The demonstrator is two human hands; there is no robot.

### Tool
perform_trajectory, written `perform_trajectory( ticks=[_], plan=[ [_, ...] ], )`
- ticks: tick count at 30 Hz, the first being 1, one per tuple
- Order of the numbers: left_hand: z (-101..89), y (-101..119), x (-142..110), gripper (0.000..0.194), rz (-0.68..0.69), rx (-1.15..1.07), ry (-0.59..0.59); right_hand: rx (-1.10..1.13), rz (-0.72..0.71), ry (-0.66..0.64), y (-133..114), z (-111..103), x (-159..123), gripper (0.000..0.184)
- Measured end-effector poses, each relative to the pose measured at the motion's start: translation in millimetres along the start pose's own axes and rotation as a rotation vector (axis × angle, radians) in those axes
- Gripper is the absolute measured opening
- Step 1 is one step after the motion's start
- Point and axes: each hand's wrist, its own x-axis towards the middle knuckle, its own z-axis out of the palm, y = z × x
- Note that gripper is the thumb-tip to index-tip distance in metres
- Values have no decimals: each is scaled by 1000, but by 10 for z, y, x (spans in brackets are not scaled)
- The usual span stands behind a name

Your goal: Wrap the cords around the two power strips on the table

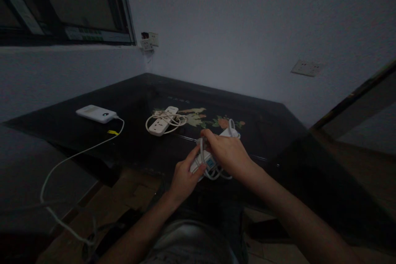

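Observation:
A white power strip (210, 162) with its cord looped about it is near the front edge of the dark table, partly covered by my hands. My left hand (185, 175) grips its near left end, thumb on top by the cord. My right hand (227, 152) is closed over the middle, its fingers around the white cord (202, 148) at the strip's top side. Exactly what the right fingertips pinch is partly hidden. Farther left lies a second white power strip (161, 125), its cord coiled around it, touched by neither hand.
On the left of the black table (130, 95), a white power bank (96, 114) trails a cable (72, 156) over the edge, near a yellow tag (113, 132). Wall sockets (307, 68) are on the wall behind. A window (77, 4) is at upper left.

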Motion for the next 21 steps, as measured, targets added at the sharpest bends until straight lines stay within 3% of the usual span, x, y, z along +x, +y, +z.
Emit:
perform_trajectory(
  ticks=[4, 12, 16, 21],
  plan=[
    [-23, 40, 19, 61, -46, 8, -16, 4, 16, 39, 15, 89, 54, 63],
    [-21, 67, 34, 43, -138, -133, -22, -31, -137, 219, 4, 231, 138, 29],
    [-4, 27, 48, 35, -189, -264, 33, 29, -36, 297, 74, 291, 144, 21],
    [-37, -37, 119, 41, -271, -371, 53, 234, -33, 269, 161, 259, 124, 20]
  ],
)
